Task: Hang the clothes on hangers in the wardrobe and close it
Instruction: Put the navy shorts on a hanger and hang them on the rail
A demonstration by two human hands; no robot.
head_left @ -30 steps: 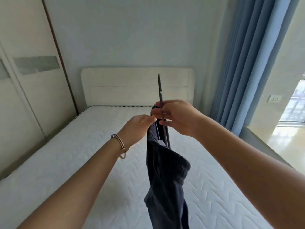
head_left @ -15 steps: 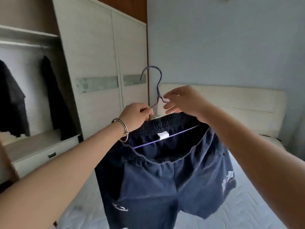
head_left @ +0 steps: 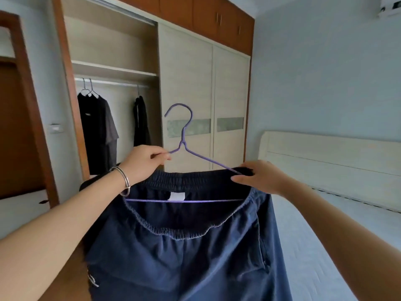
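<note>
Navy shorts (head_left: pixel 184 253) hang in mid-air at the centre of the view, held up in front of a wardrobe (head_left: pixel 186 83) and not yet on its rail (head_left: pixel 112 82). A purple wire hanger (head_left: pixel 184 135) sits inside the waist opening: its straight bottom bar runs across between the two sides of the elastic waistband, the far side of the waistband covers the lower ends of its sloping arms, and its hook stands upright above the fabric. The left hand (head_left: pixel 144 162), with a metal bangle (head_left: pixel 124 181) on the wrist, pinches the hanger's left arm just below the neck between thumb and fingertips. The right hand (head_left: pixel 260 178) pinches the right end of the waistband, at the point where the hanger's right arm slips into the cloth. Behind the left hand, the left section of the wardrobe stands open, and a dark T-shirt (head_left: pixel 97 131) and another dark garment (head_left: pixel 141 122) hang from the rail under a shelf, well apart from each other. To the right of the opening are pale sliding doors with a grey band across the middle, and brown upper cupboards (head_left: pixel 206 16) above them. A bed (head_left: pixel 325 235) with a white headboard (head_left: pixel 325 157) lies to the right, against a light blue wall.
</note>
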